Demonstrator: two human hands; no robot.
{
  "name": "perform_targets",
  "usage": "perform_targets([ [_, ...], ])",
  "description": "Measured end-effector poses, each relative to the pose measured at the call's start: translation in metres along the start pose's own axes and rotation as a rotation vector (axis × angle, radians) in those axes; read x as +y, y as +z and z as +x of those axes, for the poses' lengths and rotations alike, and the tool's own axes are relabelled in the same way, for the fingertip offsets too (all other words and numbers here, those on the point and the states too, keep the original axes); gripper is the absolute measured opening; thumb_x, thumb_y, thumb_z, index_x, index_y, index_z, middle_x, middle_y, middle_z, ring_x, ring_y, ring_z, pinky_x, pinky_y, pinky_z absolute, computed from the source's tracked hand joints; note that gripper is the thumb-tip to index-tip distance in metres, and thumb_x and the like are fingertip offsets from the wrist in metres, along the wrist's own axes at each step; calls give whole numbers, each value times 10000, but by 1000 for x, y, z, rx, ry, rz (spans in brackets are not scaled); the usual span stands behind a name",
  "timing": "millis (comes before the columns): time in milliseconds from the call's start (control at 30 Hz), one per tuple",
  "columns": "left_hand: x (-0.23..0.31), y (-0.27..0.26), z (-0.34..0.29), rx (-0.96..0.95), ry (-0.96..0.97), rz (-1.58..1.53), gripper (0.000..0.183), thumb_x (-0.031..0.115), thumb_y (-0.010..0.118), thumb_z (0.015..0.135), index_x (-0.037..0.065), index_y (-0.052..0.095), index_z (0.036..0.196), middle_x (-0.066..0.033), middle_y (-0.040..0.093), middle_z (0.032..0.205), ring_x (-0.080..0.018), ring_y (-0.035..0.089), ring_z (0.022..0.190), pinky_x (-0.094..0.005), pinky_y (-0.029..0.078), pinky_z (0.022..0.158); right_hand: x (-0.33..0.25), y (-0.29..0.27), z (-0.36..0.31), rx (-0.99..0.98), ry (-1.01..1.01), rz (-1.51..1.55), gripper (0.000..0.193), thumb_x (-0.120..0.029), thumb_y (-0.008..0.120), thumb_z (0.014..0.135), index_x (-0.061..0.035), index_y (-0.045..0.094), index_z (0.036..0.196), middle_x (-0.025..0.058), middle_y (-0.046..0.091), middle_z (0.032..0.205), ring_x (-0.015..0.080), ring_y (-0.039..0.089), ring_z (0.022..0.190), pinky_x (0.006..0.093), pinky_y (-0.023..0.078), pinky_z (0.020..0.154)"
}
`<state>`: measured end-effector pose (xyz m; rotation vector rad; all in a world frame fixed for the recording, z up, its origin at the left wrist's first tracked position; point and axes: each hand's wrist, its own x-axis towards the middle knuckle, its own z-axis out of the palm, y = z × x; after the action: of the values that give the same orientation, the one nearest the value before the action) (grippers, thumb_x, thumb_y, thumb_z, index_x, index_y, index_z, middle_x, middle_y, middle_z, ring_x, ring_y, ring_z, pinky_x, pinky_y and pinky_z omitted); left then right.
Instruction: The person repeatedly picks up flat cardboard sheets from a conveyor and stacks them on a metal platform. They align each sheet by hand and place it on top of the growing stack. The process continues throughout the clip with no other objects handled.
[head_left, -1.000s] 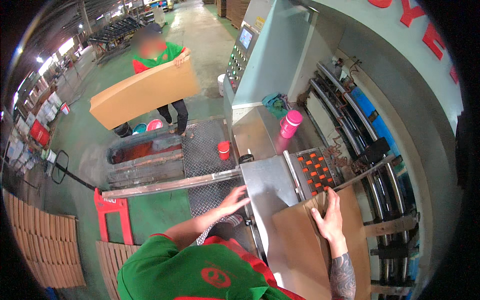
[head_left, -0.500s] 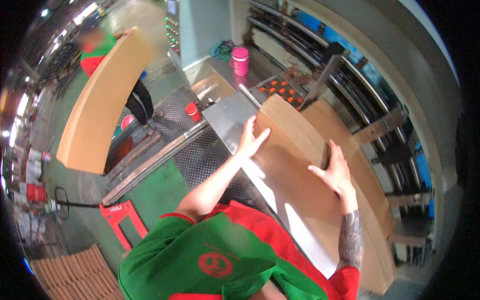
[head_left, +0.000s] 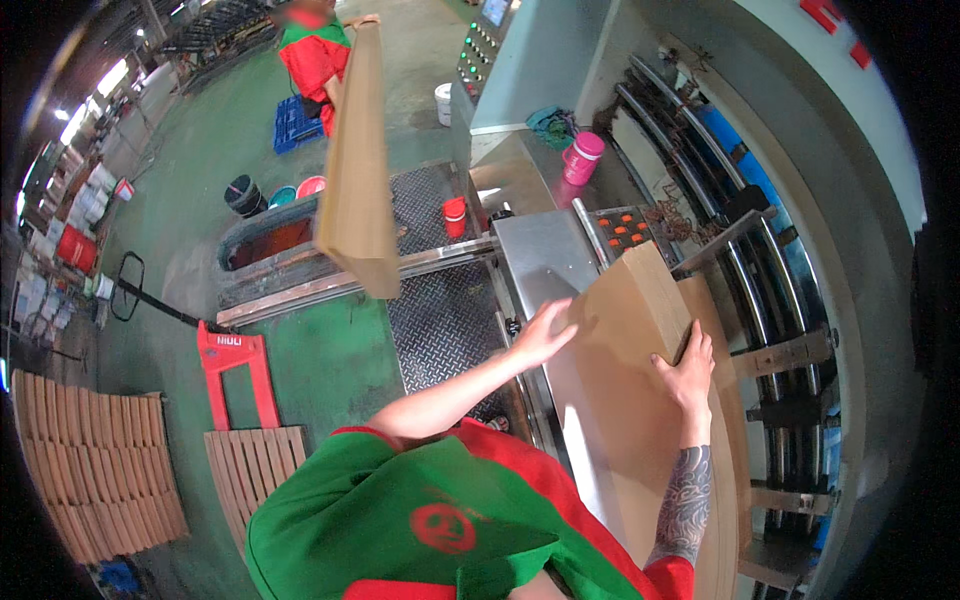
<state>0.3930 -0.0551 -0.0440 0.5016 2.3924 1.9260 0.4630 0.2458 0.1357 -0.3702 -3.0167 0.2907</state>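
A stack of flat brown cardboard sheets [head_left: 610, 390] slopes from the metal table [head_left: 545, 250] down toward my right side. My left hand [head_left: 543, 335] lies against its left edge, with thumb and fingers apart; the fingertips' undersides are hidden. On the stack's right side rests my right hand [head_left: 687, 372], its fingers stretched along the far edge and its thumb spread on the board. Both hands touch the stack and neither wraps round it. More cardboard [head_left: 722, 400] lies beyond it, beside the machine's rollers [head_left: 790, 330].
Ahead to the left, another person [head_left: 315, 60] carries a long cardboard bundle [head_left: 355, 170]. A pink bucket [head_left: 582, 158] and a red cup [head_left: 455, 216] stand near the table. A red pallet jack [head_left: 235, 350], wooden pallet [head_left: 255, 470] and stacked cardboard [head_left: 95, 450] are on the left.
My view has swung left. My left hand has drawn its fingers closer together along the stack's edge, while my right hand stays on the far side. The other person's bundle has turned more upright.
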Motion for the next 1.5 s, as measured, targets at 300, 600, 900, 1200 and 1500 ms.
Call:
perform_targets([
  [300, -120, -143, -309, 152, -683, -44, 381, 282, 769, 1067, 0, 718, 1318, -104, 799, 1223, -173, 728, 1149, -357, 582, 1021, -14, 5, -14, 122, 49, 71, 1029, -392, 893, 834, 5, 423, 1659, 273, 519, 1643, 428, 480, 1547, 508, 399, 1287],
  [600, -155, -168, -279, 155, -605, -41, 428, 352, 751, 1074, 9, 722, 1328, -144, 794, 1246, -216, 740, 1173, -371, 574, 1044, -14, 3, -16, 52, -21, 156, 1024, -361, 902, 835, -28, 413, 1671, 205, 524, 1656, 382, 501, 1542, 473, 422, 1283],
  [900, -124, -146, -212, 170, -333, -213, 401, 294, 725, 1110, 3, 682, 1382, -126, 777, 1261, -194, 726, 1203, -343, 565, 1065, -16, 16, -16, 27, -9, 20, 1048, -436, 852, 861, -82, 359, 1716, 177, 471, 1676, 368, 476, 1557, 521, 388, 1290],
  [1200, -135, -142, -304, -30, -682, -319, 410, 257, 695, 1126, 7, 615, 1441, -127, 722, 1338, -210, 730, 1183, -384, 681, 951, -36, 14, -28, -11, 94, -13, 1096, -554, 844, 846, -108, 359, 1722, 164, 513, 1631, 356, 490, 1536, 602, 371, 1264],
  [1500, -130, -119, -288, -66, -629, -308, 387, 273, 687, 1131, 7, 646, 1410, -105, 746, 1299, -172, 717, 1170, -335, 656, 858, -41, 13, -33, 24, 56, -53, 1063, -595, 822, 883, -29, 402, 1679, 199, 537, 1597, 379, 501, 1520, 574, 427, 1227],
])
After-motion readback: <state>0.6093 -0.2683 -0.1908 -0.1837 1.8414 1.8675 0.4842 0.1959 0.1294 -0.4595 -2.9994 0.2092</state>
